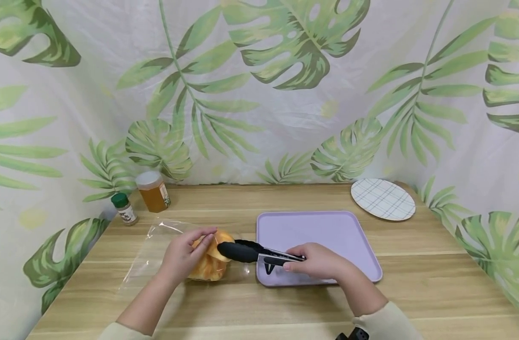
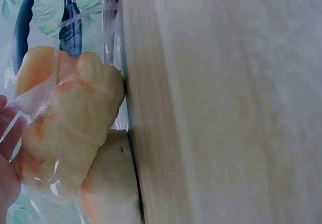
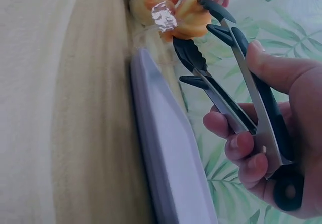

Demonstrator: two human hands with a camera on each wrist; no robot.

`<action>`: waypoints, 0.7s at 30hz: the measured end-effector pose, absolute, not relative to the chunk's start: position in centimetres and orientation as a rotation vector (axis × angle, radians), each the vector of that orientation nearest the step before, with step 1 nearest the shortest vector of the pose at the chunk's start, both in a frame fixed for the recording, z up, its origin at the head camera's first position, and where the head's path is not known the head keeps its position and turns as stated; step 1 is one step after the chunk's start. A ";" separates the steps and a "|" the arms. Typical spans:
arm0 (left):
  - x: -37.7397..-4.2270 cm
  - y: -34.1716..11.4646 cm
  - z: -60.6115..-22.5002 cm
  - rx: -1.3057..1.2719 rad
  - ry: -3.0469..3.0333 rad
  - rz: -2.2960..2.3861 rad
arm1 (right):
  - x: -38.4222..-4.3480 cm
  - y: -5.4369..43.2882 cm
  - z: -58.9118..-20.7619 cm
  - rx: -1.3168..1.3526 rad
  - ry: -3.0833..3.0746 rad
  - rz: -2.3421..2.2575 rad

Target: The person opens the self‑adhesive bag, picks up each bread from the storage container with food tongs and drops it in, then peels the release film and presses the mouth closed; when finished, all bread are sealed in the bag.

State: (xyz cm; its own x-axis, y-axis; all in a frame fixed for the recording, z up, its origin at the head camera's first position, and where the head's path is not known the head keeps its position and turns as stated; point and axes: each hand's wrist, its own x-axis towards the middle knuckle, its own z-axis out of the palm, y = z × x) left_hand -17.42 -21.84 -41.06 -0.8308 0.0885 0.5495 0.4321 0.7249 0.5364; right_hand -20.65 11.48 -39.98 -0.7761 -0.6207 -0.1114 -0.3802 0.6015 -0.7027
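Several golden bread rolls (image 1: pixel 209 270) lie in a clear plastic bag (image 1: pixel 142 257) on the table, left of the tray. My left hand (image 1: pixel 183 257) pinches the bag's film at its mouth, beside the top roll. In my right hand (image 1: pixel 320 260) are black-and-silver tongs (image 3: pixel 259 103), gripped along their arms and pointing left over the tray. Their black tips sit at either side of one roll (image 3: pixel 193 15) at the bag's opening. The left wrist view shows a roll (image 2: pixel 70 128) under the film, with another roll (image 2: pixel 113 183) below it.
A lilac tray (image 1: pixel 310 231) lies under the right hand and tongs. Behind it at right is a checked oval plate (image 1: pixel 382 199). At the back left stand a jar with amber contents (image 1: pixel 154 193) and a green-capped spice bottle (image 1: pixel 125 210). A leaf-patterned cloth hangs behind the table.
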 end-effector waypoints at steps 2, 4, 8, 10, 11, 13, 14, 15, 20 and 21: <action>-17.4 -21.9 -40.9 -0.395 -2.464 -0.944 | -20.6 11.5 -40.1 -0.815 2.487 -0.972; -17.3 -21.9 -40.7 -0.406 -2.498 -0.961 | -20.5 11.5 -40.3 -0.820 2.482 -0.981; -17.3 -22.0 -40.5 -0.469 -2.543 -0.927 | -20.3 11.4 -40.7 -0.821 2.483 -0.995; -17.4 -22.1 -40.5 -0.514 -2.540 -0.874 | -20.2 11.3 -40.7 -0.810 2.478 -1.006; -17.4 -22.1 -40.5 -0.536 -2.530 -0.847 | -20.2 11.3 -40.7 -0.802 2.475 -1.010; -17.5 -22.1 -40.6 -0.568 -2.503 -0.799 | -20.2 11.2 -40.6 -0.782 2.466 -1.013; -17.5 -22.1 -40.6 -0.581 -2.485 -0.783 | -20.2 11.2 -40.6 -0.765 2.448 -1.024; -17.6 -22.2 -40.6 -0.587 -2.470 -0.776 | -20.2 11.2 -40.5 -0.744 2.425 -1.037; -17.6 -22.2 -40.6 -0.575 -2.423 -0.799 | -20.3 11.2 -40.3 -0.652 2.305 -1.103; -17.5 -22.2 -40.6 -0.572 -2.420 -0.807 | -20.3 11.2 -40.4 -0.650 2.299 -1.109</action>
State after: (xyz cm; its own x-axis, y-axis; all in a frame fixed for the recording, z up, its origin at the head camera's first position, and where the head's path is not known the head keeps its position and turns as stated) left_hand -17.55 -22.24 -40.64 -0.7750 0.2223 0.5916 0.5328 0.7333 0.4224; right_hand -20.34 11.25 -40.36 -0.7596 -0.6086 -0.2294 -0.1992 0.5535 -0.8087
